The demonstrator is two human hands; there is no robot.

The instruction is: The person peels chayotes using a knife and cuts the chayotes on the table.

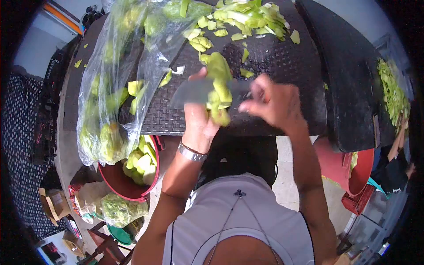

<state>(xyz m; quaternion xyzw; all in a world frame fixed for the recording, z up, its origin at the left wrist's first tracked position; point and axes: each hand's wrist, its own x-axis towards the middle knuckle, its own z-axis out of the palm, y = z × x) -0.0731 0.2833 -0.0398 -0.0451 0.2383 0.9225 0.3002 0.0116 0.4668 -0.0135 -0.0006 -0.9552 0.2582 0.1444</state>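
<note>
Over the front of the dark woven-top table point(168, 121), my left hand point(199, 119) is closed round a light-green, lumpy vegetable point(218, 68), possibly a chayote. My right hand point(279, 104) grips a knife point(190, 93); its handle is mostly hidden in my fingers. The broad blade, smeared by motion, lies across the vegetable, and I cannot tell how deep it cuts. Left of my hands, a clear plastic bag point(152, 79) holds several green vegetables and hangs over the table edge. Beyond the vegetable lies a pile of green peelings and pieces point(251, 20).
Below the table's left front stands a red bucket point(148, 192) with pale green pieces inside. Another red bucket point(362, 172) is at the right. A black table point(349, 75) adjoins on the right, with shredded greens point(391, 90) beyond it, near another person's arm point(397, 141).
</note>
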